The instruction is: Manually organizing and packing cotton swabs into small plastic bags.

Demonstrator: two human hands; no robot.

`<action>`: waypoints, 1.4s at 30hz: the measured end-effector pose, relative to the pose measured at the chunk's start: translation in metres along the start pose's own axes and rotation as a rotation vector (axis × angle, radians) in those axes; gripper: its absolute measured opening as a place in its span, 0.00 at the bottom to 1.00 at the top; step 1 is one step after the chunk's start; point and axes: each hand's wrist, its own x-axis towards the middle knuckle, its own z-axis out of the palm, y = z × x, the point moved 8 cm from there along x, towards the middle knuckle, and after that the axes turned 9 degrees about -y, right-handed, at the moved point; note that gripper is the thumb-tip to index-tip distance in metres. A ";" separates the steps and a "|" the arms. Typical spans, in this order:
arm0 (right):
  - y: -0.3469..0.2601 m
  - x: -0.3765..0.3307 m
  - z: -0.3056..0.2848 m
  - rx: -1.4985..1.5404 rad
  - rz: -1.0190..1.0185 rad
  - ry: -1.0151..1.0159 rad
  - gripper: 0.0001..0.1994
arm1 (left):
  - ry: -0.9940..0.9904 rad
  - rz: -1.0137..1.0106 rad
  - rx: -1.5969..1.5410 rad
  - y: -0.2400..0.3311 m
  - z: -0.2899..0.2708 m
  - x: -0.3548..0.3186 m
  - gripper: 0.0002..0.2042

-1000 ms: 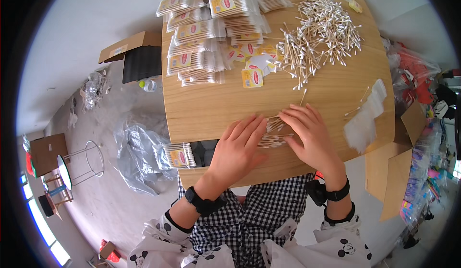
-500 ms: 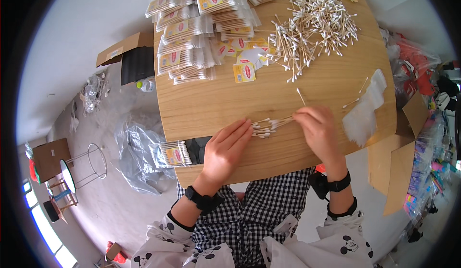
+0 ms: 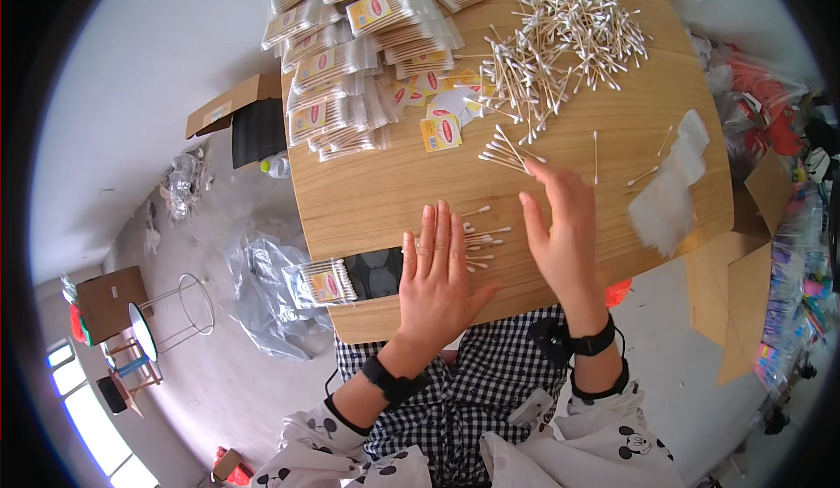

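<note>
Tabletop (image 3: 376,186) open mid-left | left hand (image 3: 435,282) over swabs (image 3: 486,238) near front edge (image 3: 363,339)

To the left and far, a carton (image 3: 229,107) lies open beside a black panel (image 3: 260,131). Next to it on the floor (image 3: 254,383) is a bottle (image 3: 276,167) with a yellow-green cap, and further left some crumpled clear film (image 3: 182,182). Nearer on the left, a sheet of grey plastic (image 3: 267,304) is spread in folds. Well to the left are a stool (image 3: 143,330) with a ring base, a brown box (image 3: 109,302) just beyond it, and a bright window (image 3: 92,409). On the right are red bags (image 3: 774,107), an open box (image 3: 751,287) and a pile of colourful packages (image 3: 779,313).
</note>
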 end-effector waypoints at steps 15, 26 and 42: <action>0.002 -0.058 0.010 0.119 0.097 -0.021 0.16 | -0.118 -0.014 0.103 0.025 0.031 -0.032 0.54; -0.003 -0.062 0.015 0.178 0.163 -0.022 0.17 | -0.047 -0.021 -0.051 0.005 -0.002 0.022 0.57; -0.006 -0.056 0.026 0.253 0.181 -0.039 0.18 | -0.072 0.045 0.140 -0.007 0.004 0.035 0.54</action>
